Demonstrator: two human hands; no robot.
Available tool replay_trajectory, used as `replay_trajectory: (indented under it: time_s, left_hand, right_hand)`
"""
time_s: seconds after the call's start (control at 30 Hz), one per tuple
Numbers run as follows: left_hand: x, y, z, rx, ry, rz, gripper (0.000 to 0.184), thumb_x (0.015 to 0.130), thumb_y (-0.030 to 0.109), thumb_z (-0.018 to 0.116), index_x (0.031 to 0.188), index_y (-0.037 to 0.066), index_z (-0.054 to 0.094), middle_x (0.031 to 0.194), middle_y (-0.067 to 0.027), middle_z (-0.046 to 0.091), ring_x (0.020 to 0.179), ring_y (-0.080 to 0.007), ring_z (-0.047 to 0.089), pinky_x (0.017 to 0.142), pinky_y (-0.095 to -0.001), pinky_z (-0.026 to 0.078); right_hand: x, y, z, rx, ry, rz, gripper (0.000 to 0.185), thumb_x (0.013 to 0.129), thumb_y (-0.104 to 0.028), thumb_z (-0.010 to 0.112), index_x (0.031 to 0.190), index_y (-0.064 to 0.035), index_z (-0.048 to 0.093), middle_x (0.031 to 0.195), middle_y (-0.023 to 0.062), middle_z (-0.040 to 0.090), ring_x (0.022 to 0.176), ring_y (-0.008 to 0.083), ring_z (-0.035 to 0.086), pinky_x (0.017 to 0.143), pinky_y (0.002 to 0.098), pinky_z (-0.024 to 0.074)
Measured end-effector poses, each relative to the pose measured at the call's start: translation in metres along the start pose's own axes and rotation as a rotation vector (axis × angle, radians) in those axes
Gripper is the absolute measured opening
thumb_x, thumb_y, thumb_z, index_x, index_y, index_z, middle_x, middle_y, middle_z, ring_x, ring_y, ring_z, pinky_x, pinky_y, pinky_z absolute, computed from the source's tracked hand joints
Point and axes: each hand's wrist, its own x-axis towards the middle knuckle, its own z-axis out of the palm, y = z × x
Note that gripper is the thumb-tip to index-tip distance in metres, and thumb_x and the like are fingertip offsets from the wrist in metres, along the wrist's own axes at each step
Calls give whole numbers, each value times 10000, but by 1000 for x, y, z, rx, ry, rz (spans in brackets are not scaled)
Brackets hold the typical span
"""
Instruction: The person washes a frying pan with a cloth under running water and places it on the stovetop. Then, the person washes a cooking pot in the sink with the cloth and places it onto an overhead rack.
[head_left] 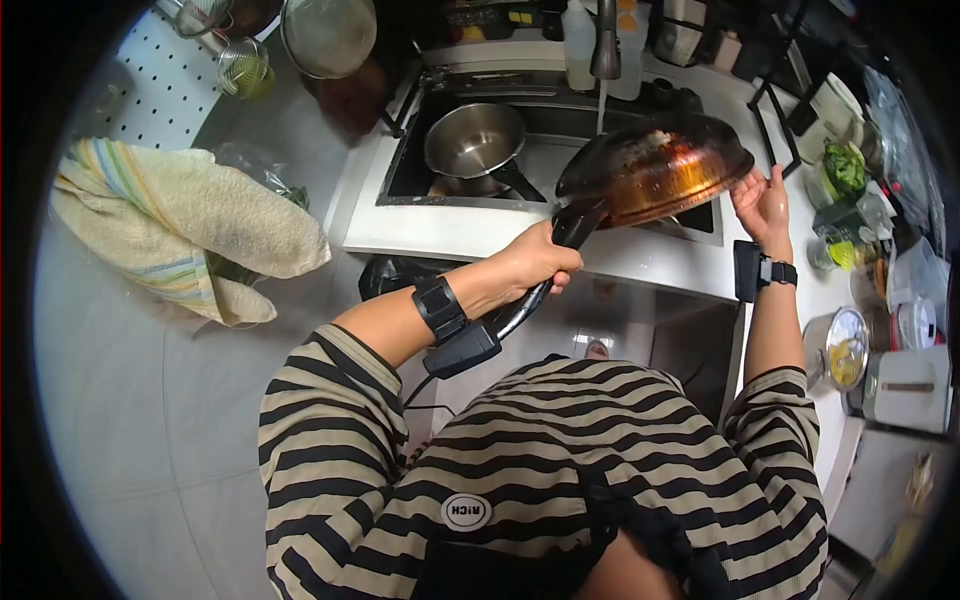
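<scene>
A frying pan (665,170) with a scorched, orange-brown outer surface is tilted over the sink (400,185), its burnt outside facing me. My left hand (540,262) is closed round its black handle. At the pan's far right rim, my right hand (762,205) holds the edge; its thumb points up and some fingertips are hidden behind the rim. Water runs from the faucet (606,50) just behind the pan. A steel saucepan (475,140) with a black handle sits upright at the sink's left side.
A striped towel (200,220) hangs at the left. Strainers (328,35) hang at the upper left. Bottles (579,45) stand behind the faucet. Along the right counter are green vegetables (845,168), a steel pot (838,345) with yellow contents, and a white appliance (908,388).
</scene>
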Motion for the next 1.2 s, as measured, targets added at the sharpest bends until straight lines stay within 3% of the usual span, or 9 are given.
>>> replay_trajectory:
  time_s: [0.17,0.23,0.37,0.5,0.7,0.83,0.9,1.07,1.2]
  left_hand:
    - [-15,-6,-11,-206,-58,-17,191,752,-38,528,858,33,385,639,-17,426,451,-52,398,388,-209,345]
    - [-20,-5,-15,-245,-24,-50,143,759,-42,521,845,11,419,645,-16,417,450,-54,394,384,-208,336]
    - [-17,-10,-37,-449,-250,-97,86,801,-6,484,730,21,442,637,6,416,440,-31,379,390,-184,332]
    - [-23,-25,-31,-905,-505,-166,196,817,7,455,653,66,365,600,24,345,426,-28,380,397,-184,347]
    - [-45,-72,6,-1187,-781,-203,202,836,38,450,673,76,338,592,17,321,414,-29,349,412,-175,326]
    - [-78,-100,29,-1209,-990,-368,81,859,62,378,784,42,356,554,23,359,390,-35,331,373,-185,325]
    - [-94,-112,37,-1115,-992,-413,39,847,52,379,837,59,341,570,12,361,387,-45,361,354,-192,327]
    - [-184,-122,103,-952,-1215,-500,71,865,57,376,926,28,356,548,-3,403,374,-58,372,377,-204,359]
    - [-306,-164,186,-884,-1208,-473,150,782,-17,455,902,-44,368,607,-34,463,380,-82,487,363,-181,424]
  right_hand:
    - [-39,39,-39,-132,18,389,208,882,-218,481,773,-55,552,516,-51,472,407,78,443,408,176,404]
    - [-71,66,21,-627,176,372,95,816,-147,546,803,-59,514,594,-26,455,487,104,451,458,203,428]
    - [-118,125,69,-1707,-59,-67,423,797,-247,615,1119,-36,439,1067,117,520,958,213,507,790,327,444]
    - [-169,141,145,-1402,-7,224,478,841,-318,570,1168,8,449,1078,148,547,995,222,518,844,321,421]
    - [-249,172,195,-1159,15,430,580,840,-516,484,925,45,604,835,111,636,780,158,598,722,275,471]
    - [-308,191,219,-1146,-47,308,687,792,-633,436,880,22,625,774,103,644,700,152,613,634,288,488]
    - [-347,194,219,-1303,-17,177,642,821,-590,414,743,14,617,679,87,629,656,191,607,615,322,477]
    - [-509,202,221,-1228,324,-120,263,879,-185,405,817,6,574,681,79,623,645,214,594,619,323,460]
    - [-692,227,239,-1326,593,-304,168,839,-128,450,800,-11,563,606,60,557,592,205,563,580,334,435]
